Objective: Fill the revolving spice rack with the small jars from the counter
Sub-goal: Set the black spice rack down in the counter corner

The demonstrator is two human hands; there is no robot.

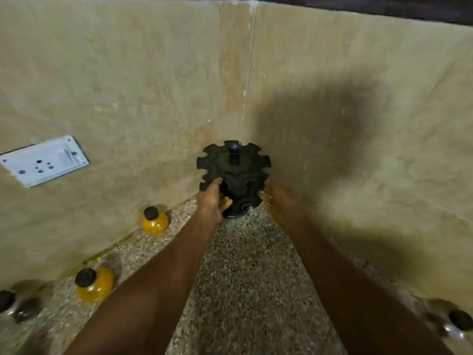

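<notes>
A black revolving spice rack with notched tiers and a top knob stands in the far corner of the speckled counter. My left hand grips its left side, fingers on the tiers. My right hand rests against its right side. No jars sit in the rack's visible slots. Two small jars of yellow powder with black caps stand along the left wall, one jar farther and the other jar nearer. A clear jar with a black cap stands at the far left edge.
Tiled walls meet in a corner right behind the rack. A white socket plate is on the left wall. Another black-capped jar stands by the right wall at the lower right.
</notes>
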